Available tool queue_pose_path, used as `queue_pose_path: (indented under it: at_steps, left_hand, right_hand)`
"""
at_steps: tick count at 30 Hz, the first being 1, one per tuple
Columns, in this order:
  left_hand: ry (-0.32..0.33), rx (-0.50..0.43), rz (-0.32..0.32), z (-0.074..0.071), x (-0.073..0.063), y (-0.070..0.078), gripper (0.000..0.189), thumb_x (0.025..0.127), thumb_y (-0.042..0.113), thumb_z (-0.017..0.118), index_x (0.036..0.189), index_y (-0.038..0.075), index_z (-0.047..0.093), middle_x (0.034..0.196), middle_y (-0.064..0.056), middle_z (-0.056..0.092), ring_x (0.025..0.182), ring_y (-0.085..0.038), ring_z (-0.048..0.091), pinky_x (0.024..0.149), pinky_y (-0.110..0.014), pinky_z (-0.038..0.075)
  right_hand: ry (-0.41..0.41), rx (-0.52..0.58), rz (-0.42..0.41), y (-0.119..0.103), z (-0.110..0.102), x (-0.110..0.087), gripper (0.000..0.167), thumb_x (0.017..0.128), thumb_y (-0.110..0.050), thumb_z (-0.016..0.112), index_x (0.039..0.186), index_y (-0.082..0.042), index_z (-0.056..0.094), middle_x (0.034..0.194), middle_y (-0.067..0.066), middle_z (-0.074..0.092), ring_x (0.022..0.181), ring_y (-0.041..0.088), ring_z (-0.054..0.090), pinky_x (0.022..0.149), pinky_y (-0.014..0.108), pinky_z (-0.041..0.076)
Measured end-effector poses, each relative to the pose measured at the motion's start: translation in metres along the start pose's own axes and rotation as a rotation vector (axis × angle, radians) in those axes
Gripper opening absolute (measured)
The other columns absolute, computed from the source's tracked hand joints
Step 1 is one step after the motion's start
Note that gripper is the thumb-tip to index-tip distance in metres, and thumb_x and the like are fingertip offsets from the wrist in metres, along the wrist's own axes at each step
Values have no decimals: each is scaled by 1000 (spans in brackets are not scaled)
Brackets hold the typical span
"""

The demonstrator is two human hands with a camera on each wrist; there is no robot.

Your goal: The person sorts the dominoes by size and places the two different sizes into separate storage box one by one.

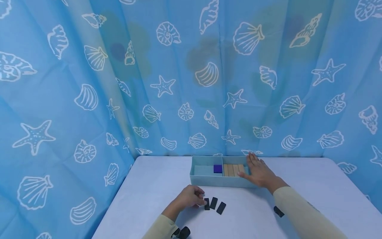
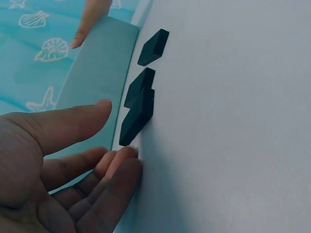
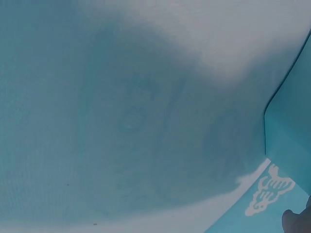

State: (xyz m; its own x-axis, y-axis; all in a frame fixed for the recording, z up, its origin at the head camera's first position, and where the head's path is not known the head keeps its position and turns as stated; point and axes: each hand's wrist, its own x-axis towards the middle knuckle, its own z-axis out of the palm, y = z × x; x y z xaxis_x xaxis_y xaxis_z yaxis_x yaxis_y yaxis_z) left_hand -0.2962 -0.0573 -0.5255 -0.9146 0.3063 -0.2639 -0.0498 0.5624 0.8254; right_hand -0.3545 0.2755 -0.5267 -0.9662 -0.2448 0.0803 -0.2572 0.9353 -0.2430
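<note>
Three black rectangular blocks lie on the table in front of a light blue box [image 1: 206, 181]. My left hand [image 1: 190, 196] is beside the leftmost black block [image 2: 138, 116]. In the left wrist view its fingers are loosely bent, the thumb stands apart from them, and nothing is between them. Whether a fingertip touches the block I cannot tell. My right hand [image 1: 260, 172] rests across the box's right end, fingers extended at the far rim and thumb near the front rim. Several pale wooden blocks [image 1: 231, 170] stand side by side in the right compartment.
A purple block [image 1: 218, 169] sits against the divider in the box's left compartment. The white table [image 1: 161, 176] meets a blue shell-patterned curtain [image 1: 179, 83] behind the box. Black devices are worn at both wrists.
</note>
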Motion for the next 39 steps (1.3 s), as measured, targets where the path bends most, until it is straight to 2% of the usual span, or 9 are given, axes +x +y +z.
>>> queue_pose_path:
  at_steps: [9, 16, 23, 28, 39]
  left_hand:
    - [30, 98, -1, 3, 3, -6, 29, 70, 9, 86, 95, 9, 70, 79, 1, 60, 65, -14, 60, 58, -28, 53]
    - [57, 167, 19, 7, 2, -7, 30, 69, 16, 88, 93, 12, 71, 78, 3, 59, 63, -13, 59, 58, -28, 50]
    - [51, 244, 28, 10, 3, -4, 32, 68, 20, 89, 94, 14, 71, 79, 5, 58, 70, -13, 55, 65, -32, 48]
    - [79, 286, 48, 13, 2, -6, 31, 67, 18, 90, 91, 15, 70, 77, 7, 58, 72, -13, 53, 69, -34, 48]
    - [90, 224, 85, 18, -1, -6, 35, 68, 10, 87, 96, 16, 68, 81, 8, 58, 74, -12, 54, 72, -37, 49]
  right_hand:
    - [-12, 31, 32, -3, 0, 0, 104, 91, -69, 44, 150, 10, 12, 157, 28, 7, 143, 45, 6, 112, 60, 12]
    - [-9, 7, 24, -2, 2, 0, 103, 91, -69, 43, 150, 10, 14, 158, 28, 7, 144, 44, 5, 112, 59, 14]
    - [-23, 13, 32, -3, 0, 0, 102, 92, -68, 43, 150, 10, 13, 157, 28, 6, 144, 45, 5, 112, 59, 14]
    - [-32, 23, 43, -4, 1, 0, 103, 92, -69, 42, 151, 10, 11, 158, 27, 5, 144, 44, 4, 113, 58, 14]
    - [-32, 26, 40, -3, -1, 1, 102, 92, -68, 43, 150, 10, 11, 157, 28, 5, 144, 45, 5, 112, 59, 15]
